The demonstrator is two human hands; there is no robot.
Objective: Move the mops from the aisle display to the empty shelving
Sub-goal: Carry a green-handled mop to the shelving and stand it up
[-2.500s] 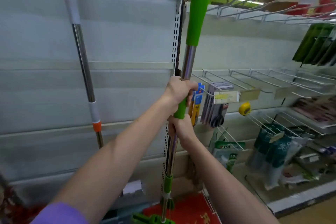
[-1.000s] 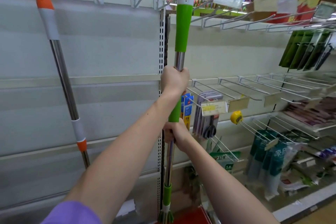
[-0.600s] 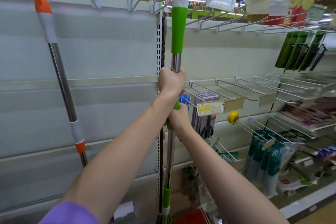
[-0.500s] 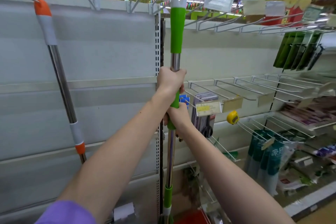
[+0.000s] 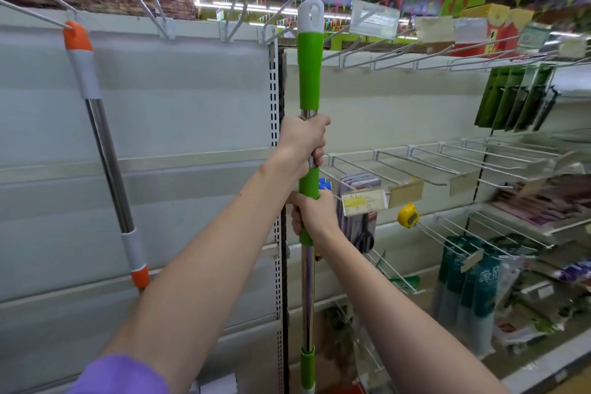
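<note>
Item 1: green mop point(image 5: 309, 73). Held upright at the centre of the frame, in front of the slotted upright point(image 5: 274, 112) that divides the 2 shelving bays. Chrome pole with a green upper grip, a white hanging loop point(image 5: 311, 14) at the top, a green collar mid-pole and a second green collar near the bottom edge of the frame. The mop head is out of view. The loop stands near the wire hooks point(image 5: 243, 9) at the top of the frame; whether it touches any hook cannot be told.

Item 2: left hand point(image 5: 303, 141). Clamped around the chrome pole just below the upper green grip, fingers wrapped. Purple sleeve point(image 5: 118, 374) at lower left.

Item 3: right hand point(image 5: 315, 217). Clamped around the mid-pole green collar, directly below the left hand and close to it.

Item 4: orange mop point(image 5: 108, 157). Left of frame, hanging by its orange cap from a wire hook point(image 5: 35, 14) at upper left, pole tilted slightly, against the bare grey back panel point(image 5: 179, 99). Grey-and-orange collar lower down the pole.

Item 5: right bay. Wire pegs point(image 5: 447, 160), mostly bare, with price tags point(image 5: 363, 201); a yellow tape measure point(image 5: 407, 216); scissors point(image 5: 364, 238) on a card; green packets point(image 5: 511, 99) at upper right; green bagged goods point(image 5: 470, 285) at lower right.
</note>
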